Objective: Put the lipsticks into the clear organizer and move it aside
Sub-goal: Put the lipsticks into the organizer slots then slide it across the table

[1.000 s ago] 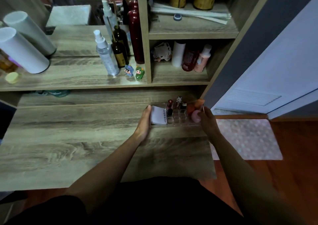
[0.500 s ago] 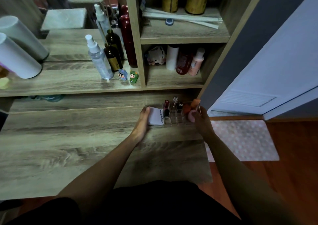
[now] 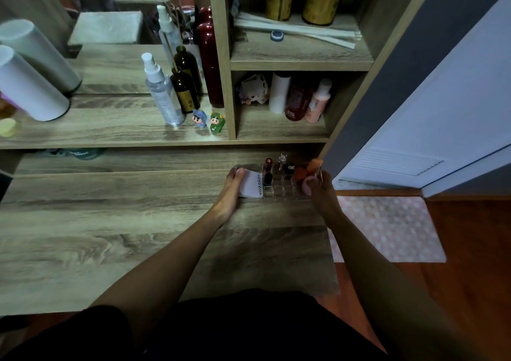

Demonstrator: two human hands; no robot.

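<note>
Since a second earlier the clear organizer (image 3: 279, 186) had slid slightly toward the counter's (image 3: 110, 222) back right corner. The left hand (image 3: 231, 192) and right hand (image 3: 322, 192) clamped its two ends, probably to steady the upright lipsticks (image 3: 268, 171). Its transparent walls were hard to trace.

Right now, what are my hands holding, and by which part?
Both hold the clear organizer by its ends: the left hand grips the left end beside the white compact, the right hand the right end by the sponges.
</note>
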